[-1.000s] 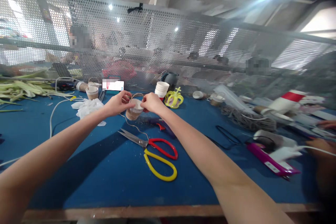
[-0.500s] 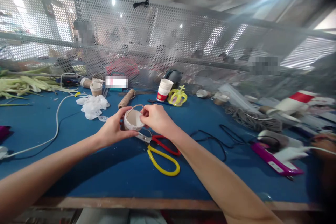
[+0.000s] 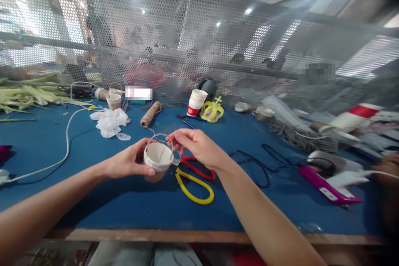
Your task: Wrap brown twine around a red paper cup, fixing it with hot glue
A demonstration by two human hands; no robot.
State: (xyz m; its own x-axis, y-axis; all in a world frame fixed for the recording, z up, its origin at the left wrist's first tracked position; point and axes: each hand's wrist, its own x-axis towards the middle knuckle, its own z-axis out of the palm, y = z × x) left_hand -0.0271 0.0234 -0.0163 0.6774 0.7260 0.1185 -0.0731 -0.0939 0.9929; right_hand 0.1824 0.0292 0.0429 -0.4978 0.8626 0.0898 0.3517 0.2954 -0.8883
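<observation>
A small paper cup [image 3: 158,156] with a white lace rim and a twine loop handle is held by my left hand [image 3: 132,160], fingers wrapped round its left side. At the cup's right, my right hand [image 3: 190,141] has its thumb and index finger pinched by the twine handle [image 3: 161,134]. Scissors [image 3: 195,187] with one red and one yellow handle lie beneath and right of the cup, their blades mostly hidden. Behind the cup lies a twine roll [image 3: 151,114].
White lace [image 3: 111,122] and another handled cup [image 3: 114,100] lie left. Stacked cups [image 3: 196,103] and a yellow crown-shaped item [image 3: 212,110] stand behind. Black cord [image 3: 249,163] and a purple item [image 3: 327,186] lie right. Another person's hand [image 3: 388,168] is at the far right.
The cup has turned more upright and moved slightly lower. My right hand has moved right, from the cup's inner rim to its handle's side.
</observation>
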